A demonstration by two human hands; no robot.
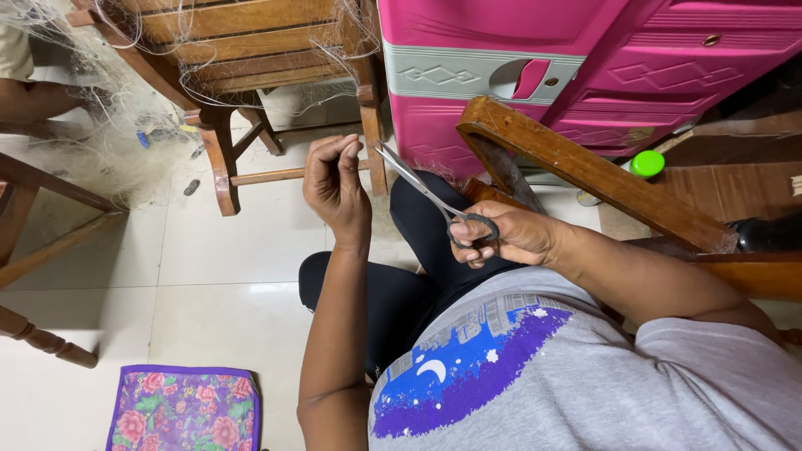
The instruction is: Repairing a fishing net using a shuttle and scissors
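My right hand grips the dark handles of a pair of scissors, whose metal blades point up and left toward my left hand. My left hand is raised with fingertips pinched together just left of the blade tips; whatever it pinches is too thin to make out. Both hands hover over my lap, above my black-trousered leg.
A wooden chair draped with fine white netting stands ahead. A pink plastic cabinet is at upper right, a wooden chair arm beside me. A green-capped bottle lies behind it. A floral cloth lies on the tiled floor.
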